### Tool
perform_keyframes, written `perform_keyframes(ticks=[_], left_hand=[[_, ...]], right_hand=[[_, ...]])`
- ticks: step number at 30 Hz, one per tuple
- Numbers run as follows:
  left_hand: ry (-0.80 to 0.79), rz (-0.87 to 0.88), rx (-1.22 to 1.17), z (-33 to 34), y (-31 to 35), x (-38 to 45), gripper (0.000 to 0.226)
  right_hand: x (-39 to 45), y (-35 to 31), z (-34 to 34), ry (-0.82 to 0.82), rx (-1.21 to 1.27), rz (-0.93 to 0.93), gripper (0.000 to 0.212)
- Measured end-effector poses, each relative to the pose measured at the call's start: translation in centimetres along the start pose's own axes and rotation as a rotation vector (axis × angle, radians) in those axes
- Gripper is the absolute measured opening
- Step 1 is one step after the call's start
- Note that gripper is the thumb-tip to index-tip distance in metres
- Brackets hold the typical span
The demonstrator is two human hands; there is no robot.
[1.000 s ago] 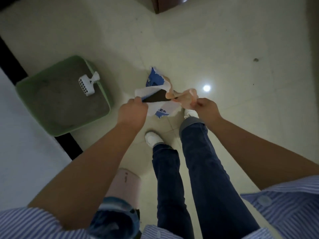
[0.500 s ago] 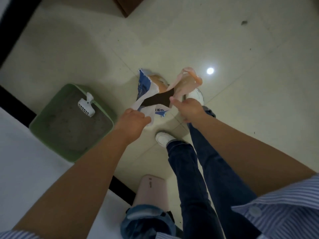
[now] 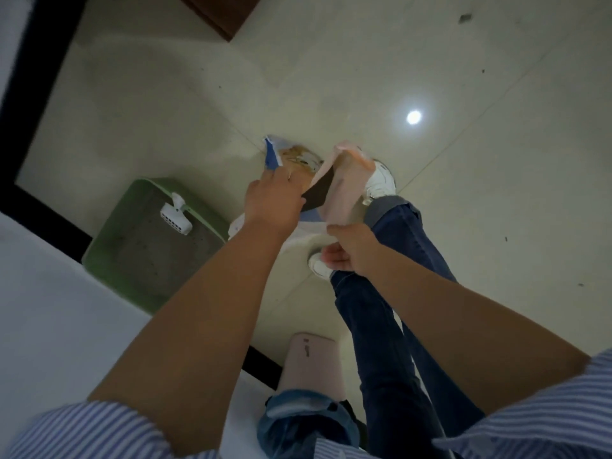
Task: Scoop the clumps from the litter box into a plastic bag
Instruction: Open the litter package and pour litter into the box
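Note:
A plastic bag (image 3: 341,190), pink and white with blue print, hangs above the floor between my hands, its dark mouth pulled open. My left hand (image 3: 273,202) grips the bag's far left edge. My right hand (image 3: 347,248) pinches the near edge of the bag, closer to my body. To the left on the floor stands the green litter box (image 3: 102,241) filled with grey litter. A white slotted scoop (image 3: 175,215) rests on its right rim, apart from both hands.
A black baseboard (image 3: 43,207) and a white wall run along the left, right behind the litter box. A pink object (image 3: 311,366) sits by my leg at the bottom. My white shoes (image 3: 381,178) stand on the pale tiled floor. A brown furniture corner (image 3: 225,14) shows at the top.
My left hand moved forward along the bag's edge and my right hand pulled back toward me, widening the mouth. The view swung, so the litter box sits lower and nearer.

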State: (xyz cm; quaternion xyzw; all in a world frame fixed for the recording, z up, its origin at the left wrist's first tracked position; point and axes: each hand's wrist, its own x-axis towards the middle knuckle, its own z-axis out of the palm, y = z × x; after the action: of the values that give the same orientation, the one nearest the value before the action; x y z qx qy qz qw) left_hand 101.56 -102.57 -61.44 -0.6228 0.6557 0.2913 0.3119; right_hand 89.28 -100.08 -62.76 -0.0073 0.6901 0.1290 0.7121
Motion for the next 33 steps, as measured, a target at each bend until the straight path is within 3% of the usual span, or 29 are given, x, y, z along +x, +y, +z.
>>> perform_keyframes(ticks=[4,6,9,13,17,19,25,27,29,31,33], left_hand=[[-0.030,-0.103,-0.070,-0.1,-0.3,1.8,0.032],[-0.069,-0.208,-0.185,-0.7,-1.4,2.5,0.036],[0.017,-0.214,-0.144,-1.7,-3.1,2.3,0.034],[0.023,-0.202,-0.054,-2.1,-5.9,0.3,0.030],[-0.052,-0.396,-0.148,-1.0,-8.1,-3.2,0.014],[-0.105,-0.470,-0.205,0.5,-7.8,-5.1,0.019],[-0.286,-0.425,-0.228,3.7,-5.6,-5.7,0.032],[-0.215,-0.362,-0.189,3.2,-4.7,-4.9,0.042],[-0.084,-0.163,-0.167,2.7,-3.5,-3.4,0.058],[-0.032,0.016,-0.308,1.8,-1.9,-1.7,0.057],[-0.114,0.088,-0.570,1.1,-0.5,-0.6,0.051]], right_hand=[[1.2,0.1,1.2,-0.019,0.044,-0.089,0.018],[1.8,0.6,0.2,0.049,-0.194,-0.235,0.021],[2.1,1.9,-2.8,0.214,-0.539,-0.388,0.026],[1.2,2.4,-4.7,0.298,-0.205,-0.363,0.028],[-1.0,-0.5,-5.1,0.330,0.237,-0.395,0.032],[-1.9,-2.8,-5.3,0.358,0.227,-0.463,0.033],[-2.0,-5.0,-5.0,0.302,-0.095,-0.523,0.037],[-1.9,-5.4,-5.1,0.276,-0.133,-0.523,0.037],[-1.9,-5.8,-5.1,0.264,-0.171,-0.527,0.039],[-1.9,-5.8,-5.2,0.252,-0.208,-0.523,0.039],[-2.0,-5.9,-5.5,0.251,-0.258,-0.512,0.037]])
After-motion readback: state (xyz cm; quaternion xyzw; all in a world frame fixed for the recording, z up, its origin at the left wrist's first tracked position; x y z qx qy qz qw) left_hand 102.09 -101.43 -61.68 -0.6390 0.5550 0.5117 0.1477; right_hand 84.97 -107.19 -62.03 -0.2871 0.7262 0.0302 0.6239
